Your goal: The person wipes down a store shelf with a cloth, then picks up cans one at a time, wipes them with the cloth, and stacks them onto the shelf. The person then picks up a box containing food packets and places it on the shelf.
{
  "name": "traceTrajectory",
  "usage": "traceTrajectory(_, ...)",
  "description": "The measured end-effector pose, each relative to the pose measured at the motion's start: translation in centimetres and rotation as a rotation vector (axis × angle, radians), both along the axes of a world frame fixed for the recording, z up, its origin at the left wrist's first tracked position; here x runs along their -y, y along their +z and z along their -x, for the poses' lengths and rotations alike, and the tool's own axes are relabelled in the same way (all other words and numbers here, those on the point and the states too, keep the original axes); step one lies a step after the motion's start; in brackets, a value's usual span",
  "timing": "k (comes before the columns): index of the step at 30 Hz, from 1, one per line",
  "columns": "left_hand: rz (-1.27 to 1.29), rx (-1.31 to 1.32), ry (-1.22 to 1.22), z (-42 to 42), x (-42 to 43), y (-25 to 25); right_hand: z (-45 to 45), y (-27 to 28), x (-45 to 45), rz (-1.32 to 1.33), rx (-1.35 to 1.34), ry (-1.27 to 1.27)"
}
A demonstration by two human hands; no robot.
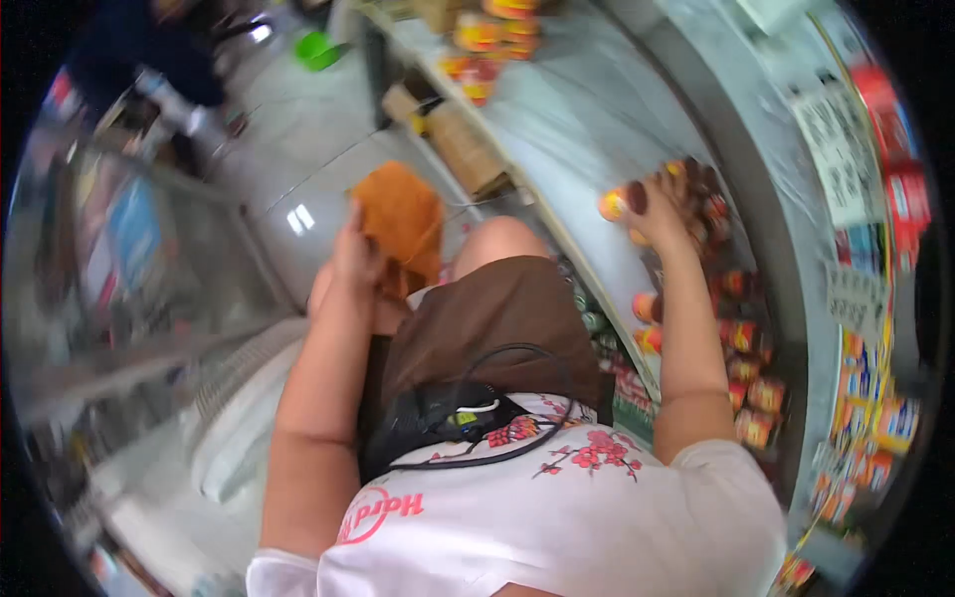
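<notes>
My left hand [360,257] is closed on an orange cloth [406,214], held out over the floor beside my knee. To the right, my right hand [665,211] reaches onto a white shelf, its fingers curled over a small jar [611,205] with a yellow-orange label and a dark lid. More dark-lidded jars [714,214] crowd behind and beside that hand, partly hidden by it. Below my right forearm stand further jars [741,336] with red and yellow labels.
The pale shelf [557,109] runs along my right, with stacked jars [495,35] at its far end. Cardboard boxes [463,149] sit underneath. A green bowl-like object [316,51] lies on the tiled floor [288,129]. A glass-sided case [139,259] stands left; packets [865,398] line the right.
</notes>
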State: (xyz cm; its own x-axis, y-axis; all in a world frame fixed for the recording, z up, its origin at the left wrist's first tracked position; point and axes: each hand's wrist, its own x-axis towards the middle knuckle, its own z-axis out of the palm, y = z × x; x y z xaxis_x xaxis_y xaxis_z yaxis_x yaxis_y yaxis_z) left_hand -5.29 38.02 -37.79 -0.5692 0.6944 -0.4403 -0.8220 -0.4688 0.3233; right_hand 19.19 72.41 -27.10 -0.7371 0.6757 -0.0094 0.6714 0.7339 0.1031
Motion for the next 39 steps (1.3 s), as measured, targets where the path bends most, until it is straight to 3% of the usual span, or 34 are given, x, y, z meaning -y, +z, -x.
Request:
traceTrajectory(3, 0.078, -0.023, 0.092, -0.9, 0.8, 2.0, -0.6, -1.4, -1.3, 0.106, -0.152, 0.115)
traceTrajectory(4, 0.033, -0.010, 0.109, -0.5, 1.2, 0.9, -0.3, -0.6, -0.1, -0.096, -0.210, 0.190)
traceTrajectory(6, -0.008, -0.020, 0.191, 0.4, 2.6, 0.2, 0.5, 0.4, 0.6, -0.059, -0.370, 0.220)
traceTrajectory(9, 0.042, -0.093, 0.367, 0.5, 4.2, 4.4, 2.1, 2.4, 2.1, 0.442, -0.791, 0.130)
traceTrajectory(12, 0.099, -0.165, 0.428, 2.0, 6.8, 4.2, 3.8, 2.5, 3.0, 0.815, -1.049, 0.089)
traceTrajectory(16, 0.036, -0.317, 0.300, 1.2, 5.7, 8.8, 8.6, 4.6, 10.0, 0.862, -0.912, 0.248)
traceTrajectory(17, 0.073, -0.435, 0.253, 0.8, 4.2, 9.7, 9.7, 0.9, 8.8, 0.912, -0.987, 0.425)
traceTrajectory(18, 0.118, -0.559, 0.216, 0.4, 3.2, 10.6, 11.0, 2.2, 11.4, 1.049, -0.977, 0.442)
traceTrajectory(20, 0.141, -0.711, 0.144, -1.3, 1.3, 13.4, 12.7, 2.5, 13.9, 0.833, -0.855, 0.562)
traceTrajectory(21, 0.303, -0.822, 0.027, -1.1, 0.4, 12.6, 13.4, 3.2, 15.3, 0.701, -0.781, 0.640)
traceTrajectory(23, 0.604, -1.363, -0.120, -2.2, -1.8, 12.3, 14.3, 2.8, 16.8, 0.712, -0.612, 0.595)
traceTrajectory(24, 0.690, -1.819, -0.002, -2.9, -2.8, 11.3, 14.5, 2.7, 17.2, 0.713, -0.527, 0.571)
traceTrajectory(27, 0.776, -1.954, -0.062, -4.3, -2.3, 13.3, 14.9, 3.7, 17.1, 0.913, -0.684, 0.500)
traceTrajectory(29, 0.737, -1.963, -0.091, -5.2, -1.9, 13.5, 14.5, 3.3, 16.8, 1.093, -0.760, 0.338)
traceTrajectory(32, 0.716, -1.919, -0.078, -4.0, -2.0, 12.5, 13.9, 2.7, 16.8, 0.798, -0.818, 0.500)
traceTrajectory(33, 0.715, -1.895, -0.068, -3.5, -2.0, 12.0, 13.7, 3.4, 16.9, 0.834, -0.766, 0.528)
traceTrajectory(36, 0.656, -1.797, -0.170, -2.8, -1.7, 12.1, 12.8, 0.9, 15.5, 0.940, -0.691, 0.295)
traceTrajectory(37, 0.748, -1.677, -0.320, -2.7, -1.3, 12.1, 13.0, -0.2, 14.6, 0.965, -0.801, 0.261)
traceTrajectory(39, 0.710, -1.271, -0.205, -2.2, -0.6, 9.3, 14.3, -1.7, 12.2, 1.008, -1.028, 0.190)
